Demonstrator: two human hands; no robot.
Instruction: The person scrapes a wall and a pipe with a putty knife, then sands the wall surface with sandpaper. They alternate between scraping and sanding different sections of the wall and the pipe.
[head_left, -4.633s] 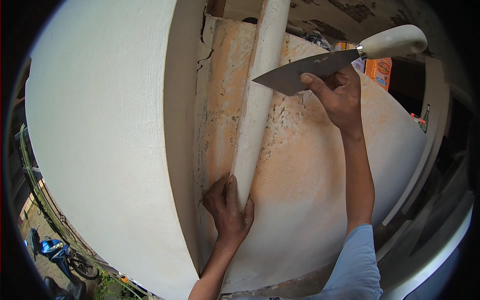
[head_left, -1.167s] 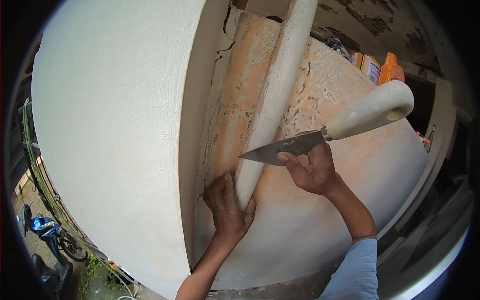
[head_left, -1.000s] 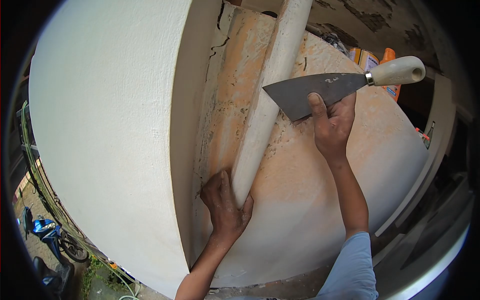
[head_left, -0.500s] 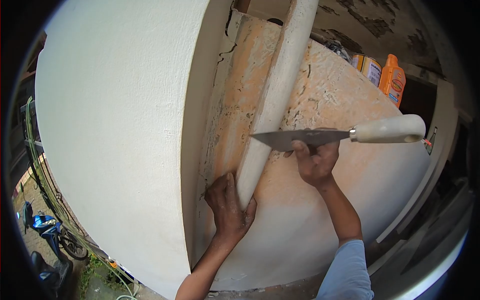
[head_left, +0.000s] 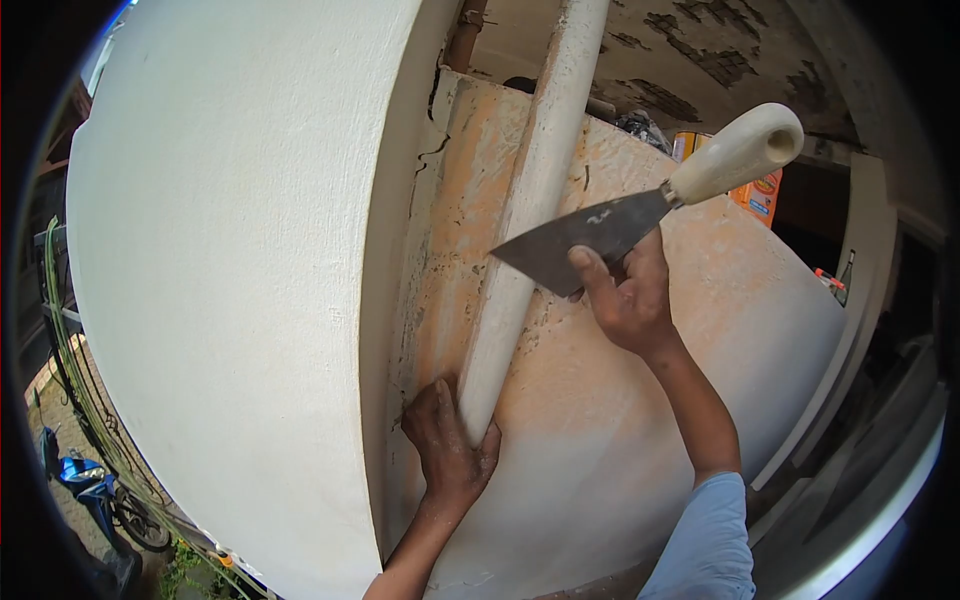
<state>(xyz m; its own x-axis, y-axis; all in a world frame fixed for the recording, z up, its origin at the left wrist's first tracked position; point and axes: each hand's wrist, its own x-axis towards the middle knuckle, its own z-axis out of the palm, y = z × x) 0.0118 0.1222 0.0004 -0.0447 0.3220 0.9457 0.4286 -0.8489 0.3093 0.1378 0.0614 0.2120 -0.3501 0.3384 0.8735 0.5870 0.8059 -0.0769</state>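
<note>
My right hand (head_left: 632,300) pinches the dark metal blade of a putty knife (head_left: 590,235), thumb on the near face. Its pale handle points up and to the right, and the blade's pointed corner lies at the left edge of a white pipe (head_left: 540,170). The pipe runs at a slant in front of a wall with worn orange and white paint (head_left: 590,370). Low on the pipe, my left hand (head_left: 452,445) is wrapped round its bottom end, thumb on the right side.
A smooth white wall face (head_left: 230,280) fills the left. An orange container (head_left: 758,197) and a yellow can (head_left: 686,146) stand behind the wall's top edge. Green cables (head_left: 100,400) and a blue motorcycle (head_left: 85,478) are at lower left. The ceiling (head_left: 690,60) has peeling patches.
The putty knife has tilted, its handle swinging upward and its blade face turning more toward the view. The pipe and my left hand appear slightly lower and farther left as the view shifts.
</note>
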